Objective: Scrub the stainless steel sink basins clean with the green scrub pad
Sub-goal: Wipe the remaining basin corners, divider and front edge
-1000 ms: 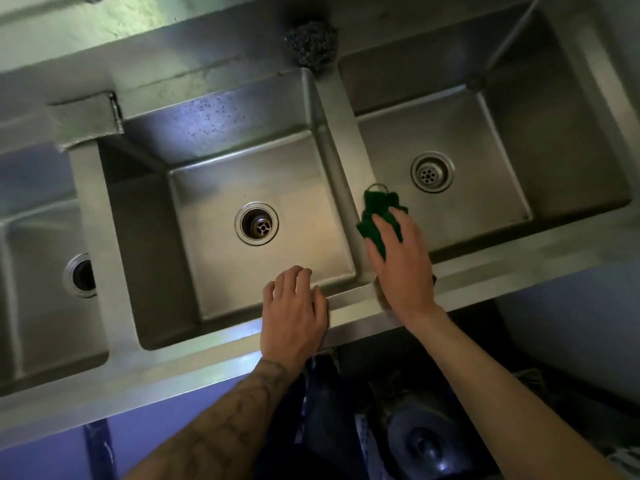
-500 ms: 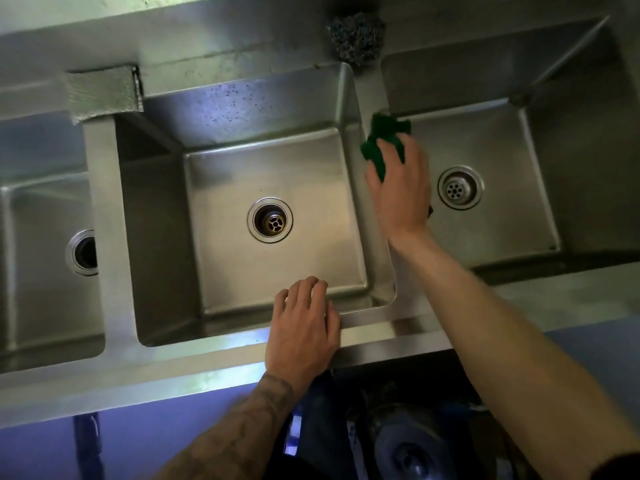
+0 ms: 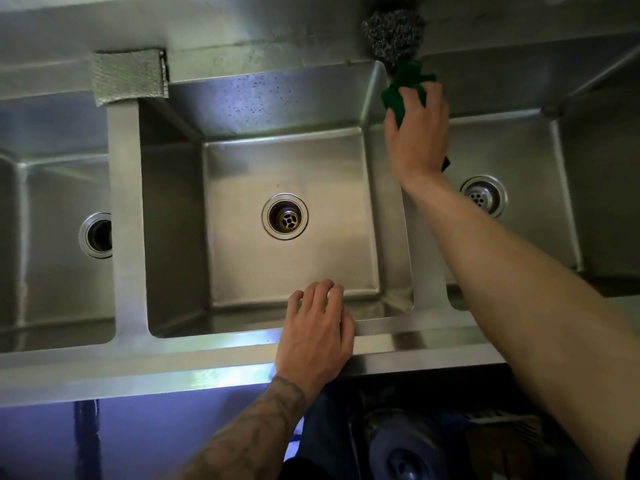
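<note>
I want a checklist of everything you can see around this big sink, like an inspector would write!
Surface: steel sink unit with three basins; the middle basin looks dry, with small dark specks on its back wall.
Job's things: green scrub pad pressed on the far end of the divider between the middle and right basins.
Clutter: steel wool ball on the back ledge, just beyond the pad; grey mesh pad on the back ledge at the left.
Hands: right hand holds the green pad; left hand rests flat on the front rim, holding nothing.
Cables: nothing seen.
Surroundings: dark space under the sink, contents unclear.
</note>
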